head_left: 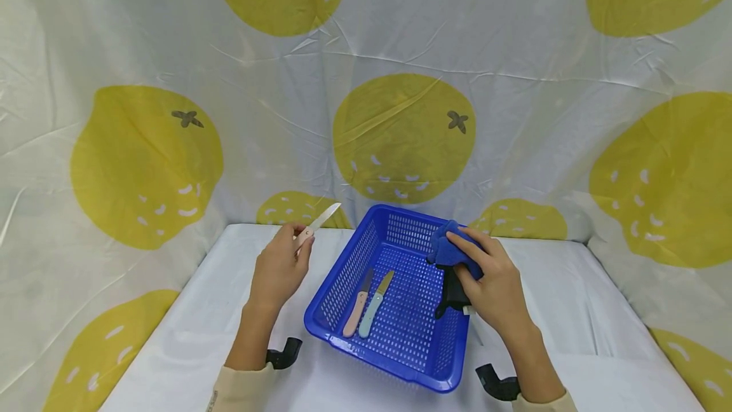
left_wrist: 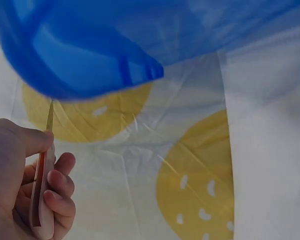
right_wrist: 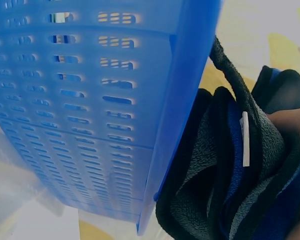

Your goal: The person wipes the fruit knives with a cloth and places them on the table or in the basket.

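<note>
My left hand (head_left: 279, 270) grips a small knife (head_left: 307, 232) by its pale pink handle, left of the basket, blade pointing up and right. The left wrist view shows the fingers curled round that knife's handle (left_wrist: 43, 195). My right hand (head_left: 493, 277) holds a bunched blue and dark grey cloth (head_left: 453, 248) at the right rim of the blue plastic basket (head_left: 394, 364). Folds of the cloth (right_wrist: 250, 165) hang beside the basket wall in the right wrist view. Inside the basket lie a pink-handled knife (head_left: 357, 311) and a light-blue-handled knife (head_left: 373, 312), side by side.
The basket stands on a white-covered table (head_left: 189, 336). Behind it hangs a pale curtain (head_left: 274, 113) printed with big yellow fruits. Black wrist mounts (head_left: 284, 355) sit on both forearms.
</note>
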Demonstrator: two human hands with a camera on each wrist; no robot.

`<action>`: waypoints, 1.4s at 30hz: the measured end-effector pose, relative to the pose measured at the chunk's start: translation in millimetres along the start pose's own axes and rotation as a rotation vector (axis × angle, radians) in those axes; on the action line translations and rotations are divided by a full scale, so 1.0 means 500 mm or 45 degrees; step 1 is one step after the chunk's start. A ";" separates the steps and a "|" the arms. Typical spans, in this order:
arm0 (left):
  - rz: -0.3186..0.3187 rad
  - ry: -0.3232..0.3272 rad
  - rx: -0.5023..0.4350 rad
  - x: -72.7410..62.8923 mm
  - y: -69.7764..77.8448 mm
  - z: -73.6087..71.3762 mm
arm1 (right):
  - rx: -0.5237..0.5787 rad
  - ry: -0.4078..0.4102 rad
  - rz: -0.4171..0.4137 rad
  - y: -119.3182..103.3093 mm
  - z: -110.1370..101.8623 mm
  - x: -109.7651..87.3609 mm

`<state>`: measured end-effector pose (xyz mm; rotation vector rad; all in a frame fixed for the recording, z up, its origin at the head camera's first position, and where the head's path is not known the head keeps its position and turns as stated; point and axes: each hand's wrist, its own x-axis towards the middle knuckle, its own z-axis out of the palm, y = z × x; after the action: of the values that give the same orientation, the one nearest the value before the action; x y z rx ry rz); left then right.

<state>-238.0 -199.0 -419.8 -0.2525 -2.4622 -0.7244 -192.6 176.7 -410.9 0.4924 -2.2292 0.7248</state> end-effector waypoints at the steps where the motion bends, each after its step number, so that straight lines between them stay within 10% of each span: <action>1: 0.026 0.001 -0.005 -0.001 0.015 -0.001 | -0.001 -0.001 0.000 -0.001 0.000 0.000; 19: 0.490 -0.019 -0.022 -0.039 0.159 0.027 | 0.079 -0.015 -0.071 -0.039 -0.001 -0.001; 42: 0.714 -0.100 -0.184 -0.058 0.193 0.043 | 0.198 -0.109 -0.282 -0.122 0.029 -0.012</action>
<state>-192.8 -107.2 -408.4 -0.9934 -2.2419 -0.6465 -163.6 121.3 -402.2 0.8470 -2.1613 0.7743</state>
